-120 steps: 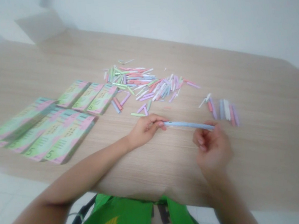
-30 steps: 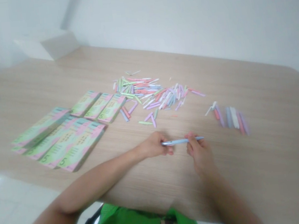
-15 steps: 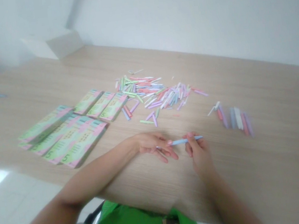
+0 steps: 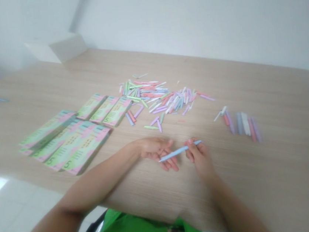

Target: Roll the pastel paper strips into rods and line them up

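As the right hand point(image 4: 199, 155) pinches one pale blue paper stick point(image 4: 181, 151), its other tip crosses the fingers of the left hand point(image 4: 155, 149), and there they are, two hands just apart, a little in from the table's point(image 4: 274, 169) near edge! Seven green-and-pink booklets point(image 4: 77, 151) sit toward the left, one loose heap of pastel paper strips point(image 4: 155, 97) mid-table, and roughly seven more strips point(image 4: 240, 124) line up on the right.

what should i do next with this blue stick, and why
Probably lay the pale blue stick beside the short row of pastel sticks on the right: your right hand pinches it, and that row of similar sticks lies just beyond that hand.
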A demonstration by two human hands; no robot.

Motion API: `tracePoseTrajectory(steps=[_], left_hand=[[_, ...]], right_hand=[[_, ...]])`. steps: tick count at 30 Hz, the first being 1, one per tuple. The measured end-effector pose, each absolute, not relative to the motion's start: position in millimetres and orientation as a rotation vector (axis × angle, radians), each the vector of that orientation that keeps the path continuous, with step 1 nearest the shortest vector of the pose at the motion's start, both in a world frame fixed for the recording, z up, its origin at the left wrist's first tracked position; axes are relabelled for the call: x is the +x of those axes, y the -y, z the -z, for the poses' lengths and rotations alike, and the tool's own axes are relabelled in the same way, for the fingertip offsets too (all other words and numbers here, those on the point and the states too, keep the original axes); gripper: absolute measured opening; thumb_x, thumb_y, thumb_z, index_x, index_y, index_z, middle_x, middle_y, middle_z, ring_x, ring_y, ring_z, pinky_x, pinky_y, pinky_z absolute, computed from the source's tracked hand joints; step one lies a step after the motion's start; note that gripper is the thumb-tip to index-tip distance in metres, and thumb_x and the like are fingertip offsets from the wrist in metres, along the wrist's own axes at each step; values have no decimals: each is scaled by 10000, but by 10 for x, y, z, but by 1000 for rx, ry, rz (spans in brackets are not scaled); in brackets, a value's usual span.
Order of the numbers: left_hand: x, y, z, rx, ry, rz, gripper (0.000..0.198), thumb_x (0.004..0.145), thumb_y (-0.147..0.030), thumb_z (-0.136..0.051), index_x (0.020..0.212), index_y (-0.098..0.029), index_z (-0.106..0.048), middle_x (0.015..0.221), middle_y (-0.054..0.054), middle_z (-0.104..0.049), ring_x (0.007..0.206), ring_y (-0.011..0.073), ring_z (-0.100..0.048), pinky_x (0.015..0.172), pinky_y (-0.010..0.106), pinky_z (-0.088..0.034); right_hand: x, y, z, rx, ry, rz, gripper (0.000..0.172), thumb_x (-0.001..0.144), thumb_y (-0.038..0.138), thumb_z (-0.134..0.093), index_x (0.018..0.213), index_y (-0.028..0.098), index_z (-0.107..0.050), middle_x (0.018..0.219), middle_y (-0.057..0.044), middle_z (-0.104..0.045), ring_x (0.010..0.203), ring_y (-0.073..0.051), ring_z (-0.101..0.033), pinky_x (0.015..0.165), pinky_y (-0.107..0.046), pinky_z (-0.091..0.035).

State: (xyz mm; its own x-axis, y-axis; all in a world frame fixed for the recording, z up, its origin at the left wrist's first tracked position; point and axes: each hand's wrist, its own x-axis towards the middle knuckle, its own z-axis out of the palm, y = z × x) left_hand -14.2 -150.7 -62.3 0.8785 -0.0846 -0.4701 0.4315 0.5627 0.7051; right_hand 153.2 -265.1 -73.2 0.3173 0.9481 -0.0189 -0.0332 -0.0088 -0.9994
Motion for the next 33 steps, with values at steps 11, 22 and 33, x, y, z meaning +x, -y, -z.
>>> tracePoseTrajectory(steps=[11, 22, 33], left_hand=[[-87, 1587, 672, 940, -536, 60, 503, 688, -537, -719, 953, -112, -678, 1051, 130, -688, 942, 183, -651, 859, 309, -486], [-89, 1553, 751, 922, -476, 73, 390, 652, -428, -785, 835, -104, -669, 971, 141, -716, 833, 160, -672, 787, 289, -509], [-43, 1610, 647, 872, -700, 29, 647, 689, -702, -592, 891, -94, -686, 982, 143, -700, 951, 216, -644, 881, 332, -466]], right_hand=[[1684, 2577, 768, -1241, 967, -916, 314, 863, 485, -546, 736, 198, -545, 426, 86, -363, 410, -58, -309, 438, -211, -222], [1769, 2584, 646, -1216, 1079, -950, 328, 845, 498, -564, 715, 198, -550, 420, 81, -364, 395, -63, -290, 427, -220, -197], [1764, 2573, 682, -1191, 1039, -961, 324, 851, 503, -548, 738, 200, -548, 418, 86, -353, 399, -60, -276, 439, -214, -184]])
